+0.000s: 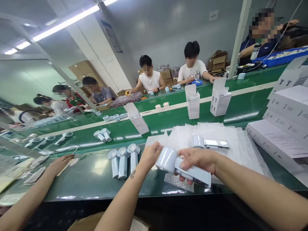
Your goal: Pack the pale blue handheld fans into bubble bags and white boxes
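In front of me, over the bench edge, both my hands hold a light blue handheld fan [166,158] with a drum-shaped head and a flat handle. My left hand [149,156] grips the rim of its head from the left. The fingers of my right hand [196,160] wrap around the handle near the head, thumb on top. Just behind them, a second fan [216,144] with a shiny handle lies on a stack of clear bubble-wrap bags [240,150]. Left of my left wrist, several similar fans [123,163] lie side by side on the green bench.
A co-worker's hand [60,164] rests on the bench at left. White boxes [284,134] are stacked at right. Open boxes [193,106] stand on the green conveyor [166,123], with more fans [103,134] farther left. Several people sit across the line.
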{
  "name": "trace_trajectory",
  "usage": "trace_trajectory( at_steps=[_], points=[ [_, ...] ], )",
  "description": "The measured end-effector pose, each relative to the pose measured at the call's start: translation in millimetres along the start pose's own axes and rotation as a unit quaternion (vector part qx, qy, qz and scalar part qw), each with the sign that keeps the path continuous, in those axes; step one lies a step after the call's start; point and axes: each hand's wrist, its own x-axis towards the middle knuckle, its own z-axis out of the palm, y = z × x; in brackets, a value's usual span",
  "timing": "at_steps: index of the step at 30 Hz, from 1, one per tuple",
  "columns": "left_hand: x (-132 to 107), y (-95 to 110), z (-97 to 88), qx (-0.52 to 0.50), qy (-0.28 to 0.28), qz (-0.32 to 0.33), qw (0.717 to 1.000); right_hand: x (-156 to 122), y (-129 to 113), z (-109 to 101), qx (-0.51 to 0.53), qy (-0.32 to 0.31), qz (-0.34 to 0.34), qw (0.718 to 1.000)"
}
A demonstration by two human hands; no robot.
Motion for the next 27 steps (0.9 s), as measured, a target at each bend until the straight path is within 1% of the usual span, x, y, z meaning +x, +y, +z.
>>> trace_trajectory(
  at_steps=[1,2,3,4,6,9,11,12,14,15,16,17,18,19,20,21,22,23,24,25,26,27],
  points=[
    [-9,1,7.1,-0.017,-0.005,0.011,1.000,1,20,-3,0.019,0.012,-0.002,1.000],
    [-17,1,14.0,-0.043,-0.004,0.024,0.999,4,35,-6,0.033,0.029,-0.007,0.999],
    [-25,1,20.3,-0.079,0.005,0.037,0.996,8,44,-9,0.042,0.043,-0.011,0.998],
    [-32,1,25.7,-0.116,0.016,0.048,0.992,11,49,-12,0.046,0.051,-0.010,0.998],
    [-46,1,33.0,-0.185,0.040,0.050,0.981,17,49,-15,0.039,0.041,0.008,0.998],
    [-61,4,35.3,-0.293,0.039,0.017,0.955,19,40,-18,0.039,0.007,0.016,0.999],
    [-67,6,33.1,-0.391,0.040,-0.034,0.919,18,39,-19,0.051,0.014,0.007,0.999],
    [-68,7,31.6,-0.427,0.050,-0.065,0.900,17,39,-19,0.051,0.027,0.005,0.998],
    [-69,9,28.7,-0.465,0.090,-0.120,0.872,14,43,-20,0.023,0.059,0.008,0.998],
    [-70,10,27.6,-0.470,0.118,-0.136,0.864,12,46,-19,0.002,0.072,0.014,0.997],
    [-71,11,26.9,-0.472,0.146,-0.144,0.858,10,50,-18,-0.017,0.085,0.020,0.996],
    [-72,13,26.5,-0.463,0.176,-0.140,0.857,9,53,-16,-0.030,0.098,0.024,0.994],
    [-75,15,26.4,-0.437,0.208,-0.120,0.867,9,56,-13,-0.034,0.113,0.025,0.993],
    [-78,18,26.5,-0.391,0.241,-0.077,0.885,8,59,-11,-0.032,0.129,0.021,0.991],
    [-81,21,26.6,-0.324,0.271,-0.009,0.906,8,60,-8,-0.026,0.146,0.012,0.989],
    [-85,24,26.5,-0.243,0.295,0.075,0.921,8,61,-6,-0.021,0.162,-0.001,0.987],
    [-89,26,26.3,-0.157,0.312,0.162,0.923,8,61,-4,-0.018,0.176,-0.014,0.984],
    [-92,26,26.0,-0.082,0.326,0.235,0.912,7,61,-2,-0.017,0.185,-0.026,0.982],
    [-95,26,25.9,-0.029,0.337,0.283,0.898,6,59,-1,-0.016,0.191,-0.038,0.981],
    [-98,24,26.3,0.011,0.347,0.310,0.885,4,58,0,-0.013,0.192,-0.050,0.980],
    [-99,22,27.6,0.040,0.356,0.321,0.877,2,56,0,-0.011,0.189,-0.057,0.980],
    [-100,19,30.2,0.060,0.363,0.319,0.873,1,55,1,-0.009,0.185,-0.061,0.981]
  ],
)
